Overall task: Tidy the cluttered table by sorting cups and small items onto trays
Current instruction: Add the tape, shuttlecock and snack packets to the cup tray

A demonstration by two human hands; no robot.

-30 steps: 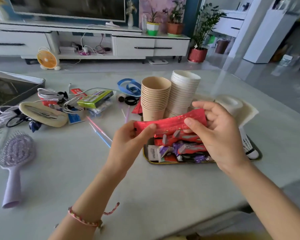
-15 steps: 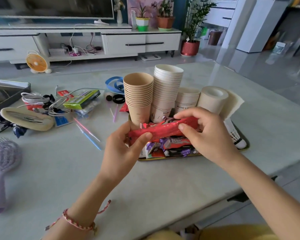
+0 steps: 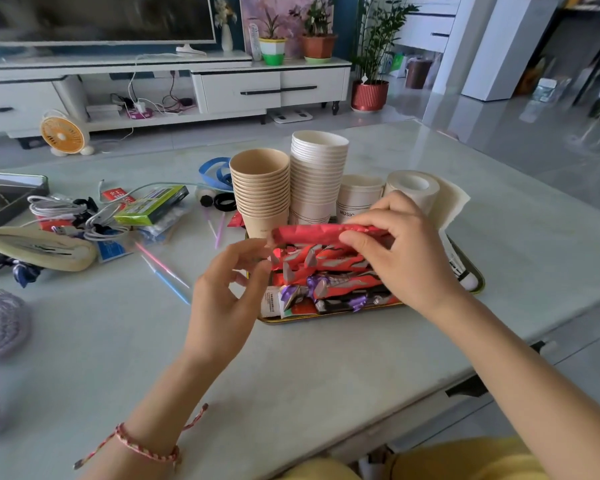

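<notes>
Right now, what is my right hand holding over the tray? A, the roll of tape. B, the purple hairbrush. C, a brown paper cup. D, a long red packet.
D: the right hand has its fingers and thumb curled round the long red packet, holding it just above the other wrapped packets on the tray.

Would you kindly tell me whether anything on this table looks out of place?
Yes. Left of the tray, a tangle of white cables, a green box and pink and blue sticks lie scattered on the table. On the tray, the snack packets are heaped crookedly beneath the red packet in the right hand.
</notes>
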